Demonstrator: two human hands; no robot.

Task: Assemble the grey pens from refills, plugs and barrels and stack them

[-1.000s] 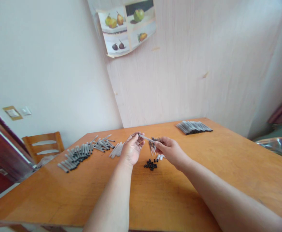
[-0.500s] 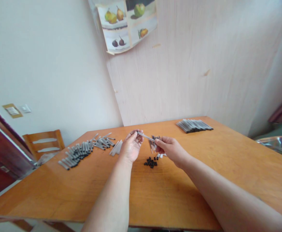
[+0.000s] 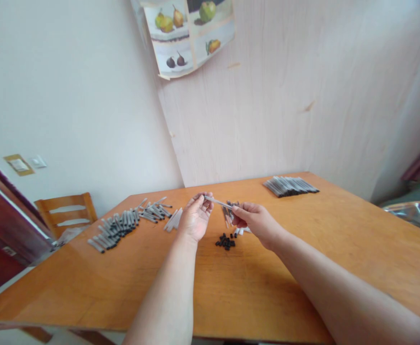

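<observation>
Head view: tube (image 3: 219,202) bridges left grip (image 3: 197,216) and right grip (image 3: 252,218).

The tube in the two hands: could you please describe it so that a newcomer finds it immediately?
Over the wooden table, look for the left hand and the right hand. The tube is the thin, pale stick spanning the gap between them. Unlike the similar sticks lying in the left pile and the back-right pile, it alone is held up by hands.

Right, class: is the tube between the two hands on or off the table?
Off: the left hand and right hand hold the tube by its opposite ends, above the table.
</observation>
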